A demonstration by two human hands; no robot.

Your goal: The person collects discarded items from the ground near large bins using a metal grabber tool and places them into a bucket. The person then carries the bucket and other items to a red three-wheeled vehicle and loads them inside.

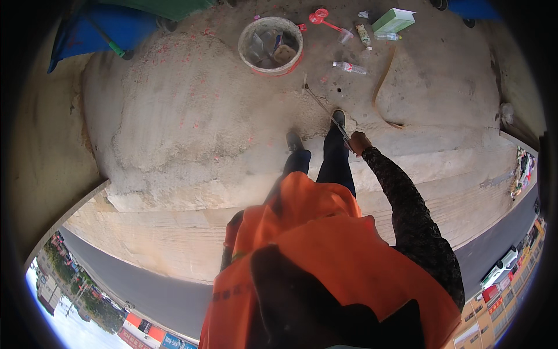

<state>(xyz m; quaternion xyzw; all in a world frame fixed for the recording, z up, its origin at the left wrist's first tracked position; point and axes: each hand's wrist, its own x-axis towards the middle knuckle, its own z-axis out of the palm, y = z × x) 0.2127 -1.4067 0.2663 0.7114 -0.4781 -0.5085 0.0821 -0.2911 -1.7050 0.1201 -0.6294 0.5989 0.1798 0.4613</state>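
My right hand (pixel 360 143) is closed around the handle end of long thin metal tongs (pixel 323 106). They slant forward past my right shoe (pixel 338 118), and their tip is low over the concrete. At the tip is a small pale strip (pixel 304 81); I cannot tell whether the jaws grip it. Ahead stands a round bucket (pixel 248 61) with a pale crusted rim, holding plastic waste and a tan container. A clear plastic bottle (pixel 350 67) with a red-and-white label lies right of it. My left hand is out of view.
Further right lie a green box (pixel 393 20), another clear bottle (pixel 386 36), a patterned-label bottle (pixel 363 35), a clear cup (pixel 345 35) and a red plastic item (pixel 320 16). A curved brown strip (pixel 383 78) lies nearby. Concrete walls flank both sides; a road (pixel 144 266) runs behind me.
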